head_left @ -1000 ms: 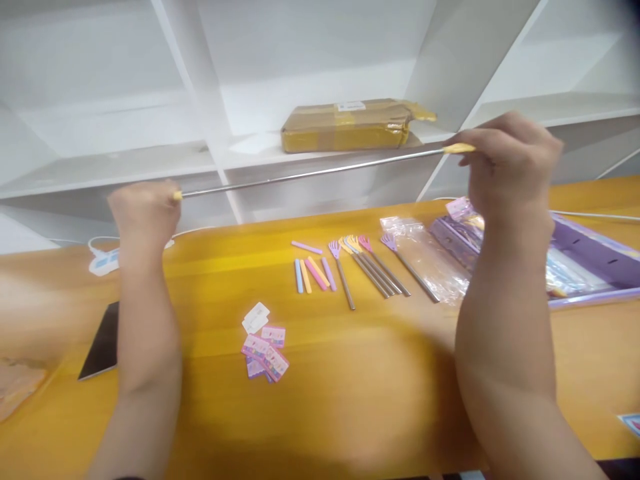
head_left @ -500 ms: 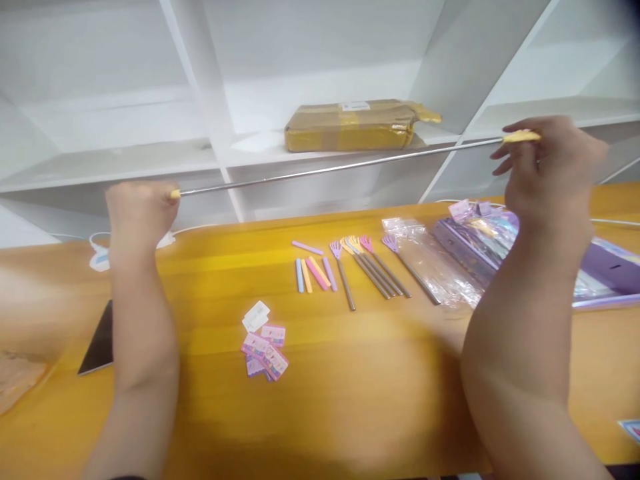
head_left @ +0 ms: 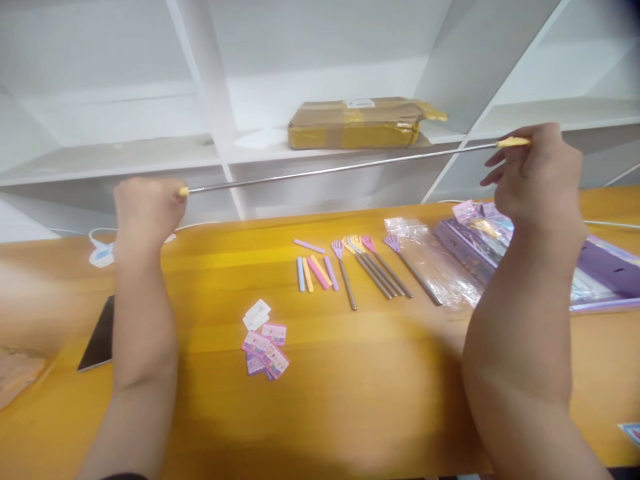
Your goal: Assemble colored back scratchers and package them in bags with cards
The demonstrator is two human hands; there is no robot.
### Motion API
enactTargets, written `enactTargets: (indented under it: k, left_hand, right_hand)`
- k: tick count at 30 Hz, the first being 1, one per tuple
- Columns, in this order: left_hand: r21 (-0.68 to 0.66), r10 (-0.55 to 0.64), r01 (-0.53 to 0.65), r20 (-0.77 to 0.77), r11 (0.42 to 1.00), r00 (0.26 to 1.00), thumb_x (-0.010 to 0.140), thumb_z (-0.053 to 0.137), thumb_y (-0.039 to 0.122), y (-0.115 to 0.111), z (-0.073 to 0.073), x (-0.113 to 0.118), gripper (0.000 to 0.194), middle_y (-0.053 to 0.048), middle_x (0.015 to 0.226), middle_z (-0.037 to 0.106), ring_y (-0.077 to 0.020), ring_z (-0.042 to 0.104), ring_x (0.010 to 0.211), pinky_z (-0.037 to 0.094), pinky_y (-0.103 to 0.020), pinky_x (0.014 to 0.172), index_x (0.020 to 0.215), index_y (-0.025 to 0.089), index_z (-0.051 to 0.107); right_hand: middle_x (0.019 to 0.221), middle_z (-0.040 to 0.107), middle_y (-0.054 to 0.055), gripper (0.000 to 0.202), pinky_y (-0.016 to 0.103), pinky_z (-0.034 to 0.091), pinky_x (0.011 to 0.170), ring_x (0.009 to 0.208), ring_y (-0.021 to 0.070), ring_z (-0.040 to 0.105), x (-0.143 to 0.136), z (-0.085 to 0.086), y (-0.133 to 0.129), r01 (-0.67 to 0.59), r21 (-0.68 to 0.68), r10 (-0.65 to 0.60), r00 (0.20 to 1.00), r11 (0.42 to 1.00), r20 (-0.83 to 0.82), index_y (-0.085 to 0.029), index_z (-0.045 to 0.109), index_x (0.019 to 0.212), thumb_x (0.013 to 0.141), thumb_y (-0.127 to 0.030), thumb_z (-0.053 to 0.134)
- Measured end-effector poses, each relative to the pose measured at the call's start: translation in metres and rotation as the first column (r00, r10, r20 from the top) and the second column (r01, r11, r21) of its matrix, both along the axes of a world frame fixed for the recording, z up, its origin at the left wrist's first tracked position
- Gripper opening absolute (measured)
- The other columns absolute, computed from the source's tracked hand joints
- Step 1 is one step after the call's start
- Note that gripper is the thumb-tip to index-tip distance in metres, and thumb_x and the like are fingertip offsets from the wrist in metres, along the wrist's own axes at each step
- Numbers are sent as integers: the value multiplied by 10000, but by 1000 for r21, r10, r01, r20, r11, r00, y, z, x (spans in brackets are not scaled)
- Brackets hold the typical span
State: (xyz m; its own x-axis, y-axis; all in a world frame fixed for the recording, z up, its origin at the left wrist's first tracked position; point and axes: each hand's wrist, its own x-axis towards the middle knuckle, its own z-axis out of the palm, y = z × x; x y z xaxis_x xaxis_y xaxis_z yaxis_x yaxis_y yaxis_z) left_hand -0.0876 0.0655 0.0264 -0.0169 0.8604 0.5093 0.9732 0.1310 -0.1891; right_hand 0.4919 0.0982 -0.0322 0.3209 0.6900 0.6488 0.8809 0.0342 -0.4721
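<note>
A telescopic back scratcher (head_left: 320, 171) is stretched out above the table, its thin metal rod running nearly level between my hands. My left hand (head_left: 149, 208) is closed round its yellow grip, of which only the tip shows. At the other end, my right hand (head_left: 543, 170) pinches the yellow claw head, with some fingers extended. Below lie several short back scratchers (head_left: 376, 267) with purple, yellow and pink claws and bare metal shafts. Beside them are several loose coloured grip sleeves (head_left: 315, 272). Pink and white cards (head_left: 265, 348) form a small pile nearer me.
A clear plastic bag (head_left: 430, 260) lies beside a purple box (head_left: 613, 267) of packaged items at the right. A taped carton (head_left: 355, 125) rests on the white shelf behind. A dark flat device (head_left: 99, 337) and a white plug (head_left: 103, 255) with cable are at the left.
My hands have come slightly closer together, the right moving left and a little down, the left moving slightly right. Both still hold the back scratcher's ends.
</note>
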Motion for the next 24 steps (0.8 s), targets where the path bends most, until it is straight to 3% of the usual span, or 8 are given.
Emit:
enactTargets:
  k: [11,18,21,24]
  left_hand:
    - [55,39,-39,-5,998,999,975,486,145,-1,-1,-6,362,6,722,172,-199,188,740,196,-358,678,692,227,277]
    - [-30,80,-83,-80,996,994,981,444,175,3,-1,-1,259,-11,701,364,-209,259,725,249,-363,691,797,221,621]
    - [-57,37,-43,-102,997,994,989,457,184,6,-7,10,274,-35,717,468,-205,287,697,247,-354,676,838,204,685]
    - [-62,-15,10,-83,998,996,1026,462,197,9,-14,23,299,-62,724,537,-215,413,690,244,-360,673,846,208,701]
  right_hand:
    - [1089,797,156,434,279,495,725,632,134,639,-5,1,-4,-41,40,41,999,998,0,-175,662,1439,1132,-96,367]
    - [941,790,78,338,254,480,724,622,117,636,-7,1,0,-45,-11,45,998,999,51,-193,697,1261,1077,-81,437]
    - [887,764,45,288,263,482,780,667,125,640,-20,1,4,-100,3,100,991,995,91,-201,701,1179,1052,-96,464]
    - [923,758,66,366,323,485,861,750,168,645,-40,3,4,-158,22,154,979,987,131,-222,693,1278,1052,-128,420]
